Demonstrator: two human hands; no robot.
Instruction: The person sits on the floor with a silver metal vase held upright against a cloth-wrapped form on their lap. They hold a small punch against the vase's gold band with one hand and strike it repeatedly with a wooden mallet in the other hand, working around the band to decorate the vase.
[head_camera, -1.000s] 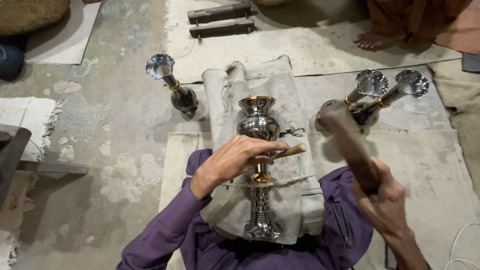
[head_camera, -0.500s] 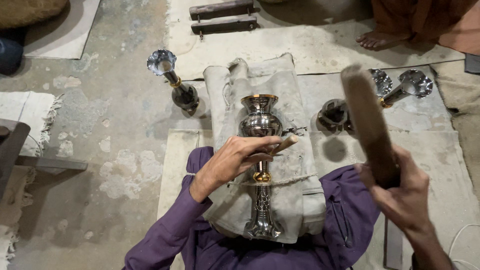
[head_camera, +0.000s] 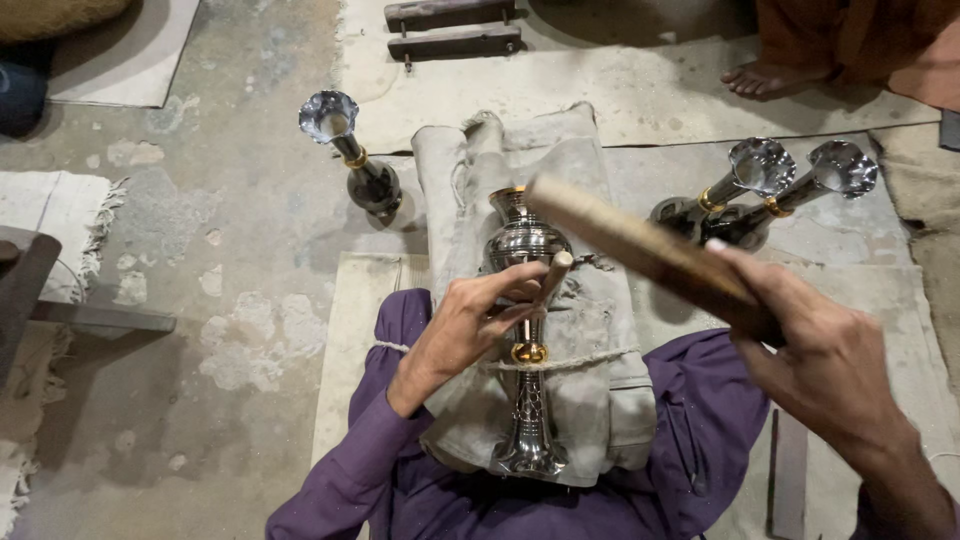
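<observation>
Grip, left: the left hand (head_camera: 470, 325) pinches a short wooden punch (head_camera: 553, 277) between thumb and fingers, its tip set against the bulb of the metal vase (head_camera: 527, 330). Grip, right: the right hand (head_camera: 820, 350) is closed around the handle end of a flat wooden mallet (head_camera: 640, 250). The vase lies lengthwise on a grey padded cloth bundle (head_camera: 590, 400) across the lap of the seated person, mouth pointing away and flared foot nearest the body, with a cord (head_camera: 590, 358) tied around the bundle beside the vase's brass collar.

Change: half a second ago the mallet stood raised and nearly upright, well to the right of the vase; now it lies almost level, its far end just above and beside the vase's neck, near the punch. The vase and the left hand keep the same place throughout. Judged from this, a downstroke is in progress and the punch is about to take the blow, so the working of the bulb's surface continues at one spot.

Surroundings, relative to the vase: one finished trumpet-mouthed vase (head_camera: 350, 150) stands on the floor to its left, two more (head_camera: 790, 185) lean together to its right. Beyond it, at the far right, is another person's bare foot (head_camera: 765, 78). Two wooden bars (head_camera: 455, 28) lie on the floor straight beyond it.
</observation>
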